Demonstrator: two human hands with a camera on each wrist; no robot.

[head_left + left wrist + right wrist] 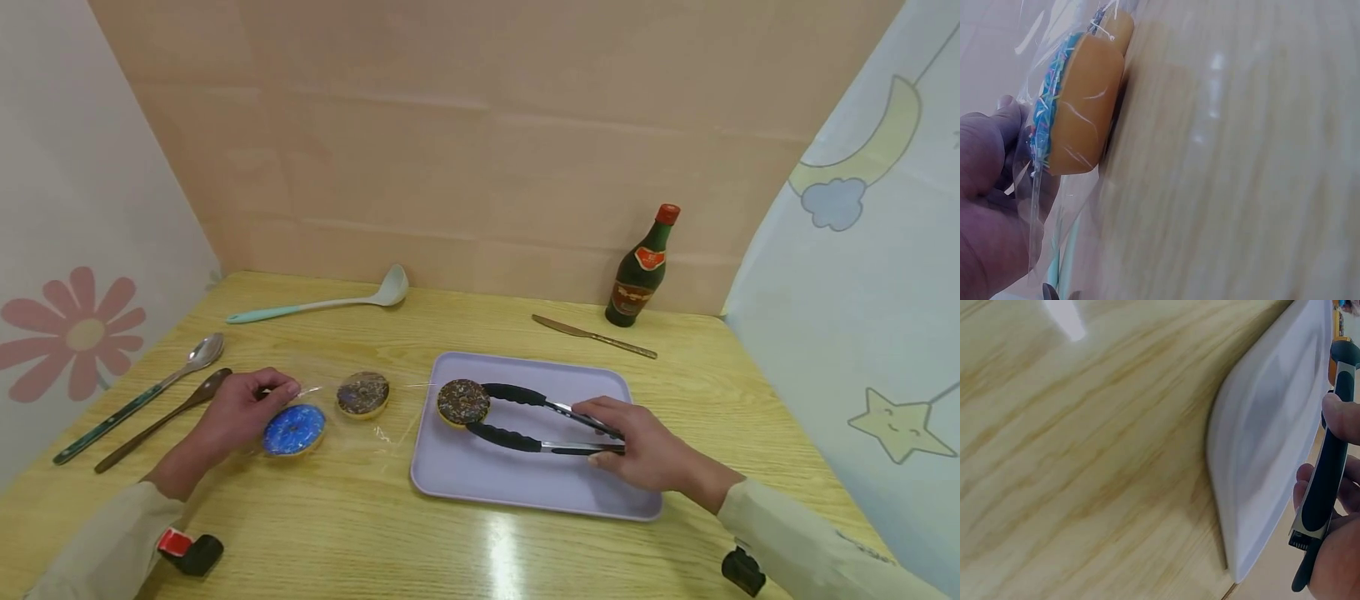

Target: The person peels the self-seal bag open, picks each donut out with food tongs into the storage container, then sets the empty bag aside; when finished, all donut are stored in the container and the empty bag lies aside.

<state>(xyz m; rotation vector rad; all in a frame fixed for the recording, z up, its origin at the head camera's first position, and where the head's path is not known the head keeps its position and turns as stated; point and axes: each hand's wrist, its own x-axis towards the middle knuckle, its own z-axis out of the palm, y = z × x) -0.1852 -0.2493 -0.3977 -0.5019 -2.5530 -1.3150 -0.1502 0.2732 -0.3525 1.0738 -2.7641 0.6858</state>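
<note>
My left hand [242, 410] pinches the edge of a clear plastic bag [384, 438] at the left. A blue-iced doughnut [295, 430] lies in the bag beside my fingers; the left wrist view shows its tan side [1088, 106]. Farther right in the bag is a chocolate doughnut [363, 393] with sprinkles. With my right hand [639, 443] I hold metal tongs [513, 394] with black tips. The tongs grip another chocolate doughnut [463, 402] at the left side of a lilac tray [517, 492]. Whether that doughnut touches the tray, I cannot tell.
A metal spoon [202, 352] and a dark wooden spoon [212, 385] lie left of my left hand. Behind are a ladle [392, 287] with a mint handle and a bronze knife [592, 336]. A green bottle [637, 279] stands at the back right, near the wall.
</note>
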